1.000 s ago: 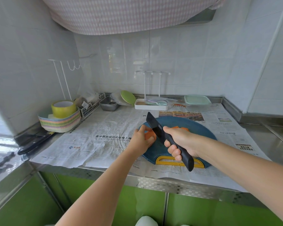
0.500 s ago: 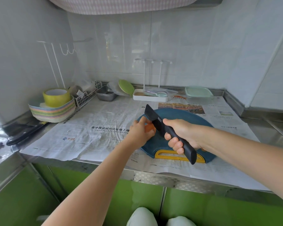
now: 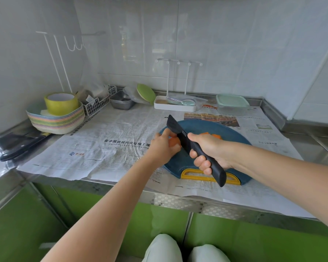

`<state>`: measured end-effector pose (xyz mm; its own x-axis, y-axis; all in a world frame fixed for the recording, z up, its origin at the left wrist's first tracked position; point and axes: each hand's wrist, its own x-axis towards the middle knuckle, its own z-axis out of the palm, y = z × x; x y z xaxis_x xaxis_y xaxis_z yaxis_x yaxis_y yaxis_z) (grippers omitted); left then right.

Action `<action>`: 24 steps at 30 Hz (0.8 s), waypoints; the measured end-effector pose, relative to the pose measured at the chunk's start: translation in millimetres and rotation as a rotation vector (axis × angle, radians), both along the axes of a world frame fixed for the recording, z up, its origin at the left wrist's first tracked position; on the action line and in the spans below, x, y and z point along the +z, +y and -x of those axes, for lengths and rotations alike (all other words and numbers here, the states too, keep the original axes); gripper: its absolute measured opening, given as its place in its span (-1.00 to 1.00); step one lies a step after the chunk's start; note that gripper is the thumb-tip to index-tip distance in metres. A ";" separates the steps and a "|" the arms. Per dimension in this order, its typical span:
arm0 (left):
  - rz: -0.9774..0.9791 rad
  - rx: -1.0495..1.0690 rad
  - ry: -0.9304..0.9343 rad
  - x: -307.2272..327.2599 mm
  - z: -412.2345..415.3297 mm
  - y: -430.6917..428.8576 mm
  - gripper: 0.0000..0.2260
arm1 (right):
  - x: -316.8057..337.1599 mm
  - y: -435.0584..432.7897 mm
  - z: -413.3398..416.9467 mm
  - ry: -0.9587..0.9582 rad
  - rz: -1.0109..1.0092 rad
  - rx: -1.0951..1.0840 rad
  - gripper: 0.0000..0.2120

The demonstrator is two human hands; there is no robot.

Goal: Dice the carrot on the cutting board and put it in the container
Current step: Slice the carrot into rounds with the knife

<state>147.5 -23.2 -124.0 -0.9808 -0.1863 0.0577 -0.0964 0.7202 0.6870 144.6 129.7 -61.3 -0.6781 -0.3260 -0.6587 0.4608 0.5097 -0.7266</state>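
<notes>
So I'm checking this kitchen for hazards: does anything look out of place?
Yes. A second knife lies loose at the counter's left end, beside the stacked plates and off the newspaper. The cutting board also sits right at the counter's front edge.

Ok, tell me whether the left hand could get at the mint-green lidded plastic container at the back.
Probably yes: only flat newspaper lies before the container, though the left hand now holds carrot.
</notes>
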 end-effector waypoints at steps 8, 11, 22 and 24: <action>-0.021 -0.004 0.015 -2.0 -0.2 -0.7 -0.66 | -8.9 -7.0 3.6 0.019 -0.036 0.000 -0.44; -0.037 -0.012 0.029 -3.2 -0.3 -0.8 -0.66 | -11.7 -8.8 5.6 0.016 -0.046 -0.001 -0.44; -0.095 0.003 0.018 -4.9 0.7 -2.2 -0.65 | -31.3 -19.1 7.2 -0.001 -0.004 -0.051 -0.45; -0.092 0.004 0.030 -5.3 1.0 -3.2 -0.65 | -31.1 -20.1 6.9 -0.002 0.008 -0.062 -0.45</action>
<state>146.5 -26.4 -129.3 -0.9780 -0.1966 0.0696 -0.0778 0.6535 0.7529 137.7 109.7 -92.4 -0.6955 -0.2890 -0.6579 0.4930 0.4741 -0.7295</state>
